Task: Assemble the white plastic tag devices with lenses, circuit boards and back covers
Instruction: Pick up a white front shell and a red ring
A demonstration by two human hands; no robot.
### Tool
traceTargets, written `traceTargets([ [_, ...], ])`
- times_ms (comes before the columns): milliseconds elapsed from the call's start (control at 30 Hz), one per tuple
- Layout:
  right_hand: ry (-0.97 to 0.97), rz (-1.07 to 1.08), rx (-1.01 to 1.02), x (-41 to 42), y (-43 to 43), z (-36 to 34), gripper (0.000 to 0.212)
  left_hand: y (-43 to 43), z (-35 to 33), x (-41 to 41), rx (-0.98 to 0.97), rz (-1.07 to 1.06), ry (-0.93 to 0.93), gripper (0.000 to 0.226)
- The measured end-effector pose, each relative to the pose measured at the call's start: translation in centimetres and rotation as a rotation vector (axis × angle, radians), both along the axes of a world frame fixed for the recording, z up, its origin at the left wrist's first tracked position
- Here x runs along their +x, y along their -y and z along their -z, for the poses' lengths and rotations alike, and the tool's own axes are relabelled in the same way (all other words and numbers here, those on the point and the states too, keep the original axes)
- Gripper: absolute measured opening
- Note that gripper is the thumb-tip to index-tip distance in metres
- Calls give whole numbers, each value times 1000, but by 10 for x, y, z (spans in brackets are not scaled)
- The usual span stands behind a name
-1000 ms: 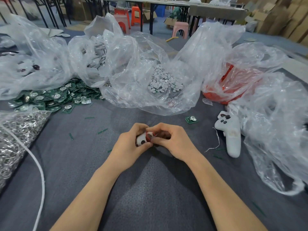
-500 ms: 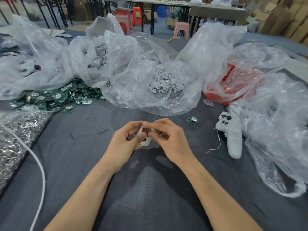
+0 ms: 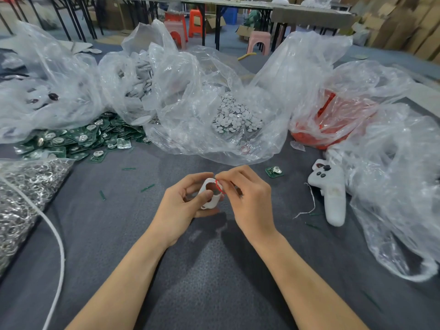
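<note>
Early days on this unit, I'd say. The left hand (image 3: pixel 181 201) curls around a white tag shell (image 3: pixel 210 197), thumb across its face, holding it just above the grey table mat (image 3: pixel 214 282). The shell's round opening is bare, with no lens seated. The right hand (image 3: pixel 250 198) pinches a red lens (image 3: pixel 220 186) between thumb and forefinger, right at the shell's upper right rim and touching it. So the lens is going in now, while board and back cover look yet to come.

To the right of the shell a loose circuit board (image 3: pixel 274 172) lies near, likely the next part. Farther right is a row of finished white tags (image 3: pixel 331 194) with dark lenses, so some units are done. Beyond the shell sits the bag of white discs (image 3: pixel 234 115), and far to its left the heap of green circuit boards (image 3: pixel 71 141) shows plenty of work left.

Compared with a second ago, the hands have parted a little. Then they were pressed together over the shell. Now it is turned so the opening faces up, with the lens at the rim. The loose board and the finished tags haven't moved.
</note>
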State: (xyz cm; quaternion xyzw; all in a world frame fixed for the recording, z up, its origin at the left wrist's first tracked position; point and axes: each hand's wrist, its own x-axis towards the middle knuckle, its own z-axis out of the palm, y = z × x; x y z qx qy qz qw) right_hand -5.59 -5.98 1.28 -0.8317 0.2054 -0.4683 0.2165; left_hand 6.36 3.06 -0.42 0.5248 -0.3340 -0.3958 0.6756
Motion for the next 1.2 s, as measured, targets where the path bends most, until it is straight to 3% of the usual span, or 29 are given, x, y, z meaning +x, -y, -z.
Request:
traceTargets([
  [533, -214, -168, 103, 0, -1, -5, 30, 2, 6, 0, -14, -83, -46, 22],
  [800, -132, -82, 63, 0, 0, -4, 20, 2, 6, 2, -14, -58, -80, 24],
  [1200, -119, -91, 91, 3, -2, -3, 25, 2, 5, 4, -26, -11, -108, 26],
])
